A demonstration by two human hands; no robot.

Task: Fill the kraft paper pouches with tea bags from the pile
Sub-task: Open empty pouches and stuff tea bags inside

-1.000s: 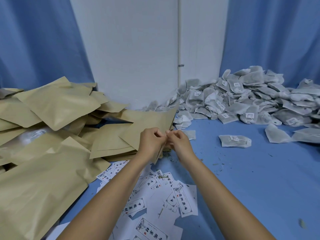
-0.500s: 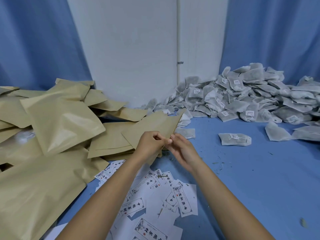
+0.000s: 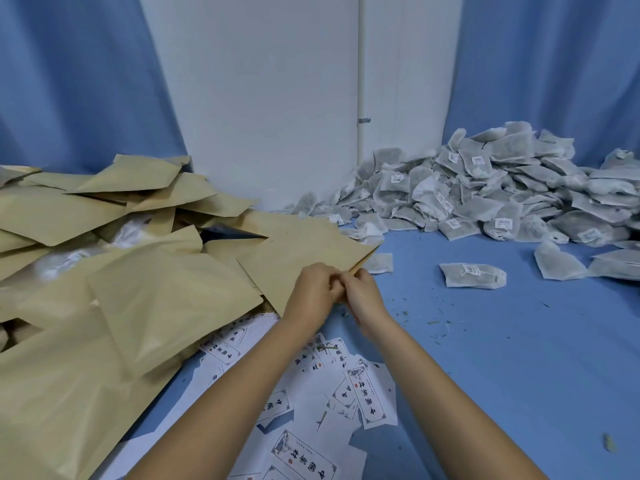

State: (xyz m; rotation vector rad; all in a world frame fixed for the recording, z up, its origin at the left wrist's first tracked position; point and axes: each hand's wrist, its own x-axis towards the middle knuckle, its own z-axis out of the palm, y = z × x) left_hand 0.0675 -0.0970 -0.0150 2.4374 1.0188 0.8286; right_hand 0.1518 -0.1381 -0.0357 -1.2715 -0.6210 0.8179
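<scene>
A: Hands?
B: I see left hand [image 3: 313,289] and right hand [image 3: 364,296] both pinching the pouch [image 3: 301,252] at its right edge.
A: Room?
B: Bare counter [image 3: 519,348] to their right; pile [image 3: 485,188] against the far-right curtain.

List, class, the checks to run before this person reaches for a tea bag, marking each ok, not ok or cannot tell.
1. Pouch held: the left hand and right hand pinch the near edge of the kraft pouch: ok.
2. Pouch mouth open: the fingers hide it: cannot tell.
3. Supply: the tea bag pile lies at the back right: ok.
4. Nearest pick: a loose tea bag lies alone on the blue table, nothing on top of it: ok.
5. A hand free to pick: both hold the kraft pouch: not ok.
</scene>
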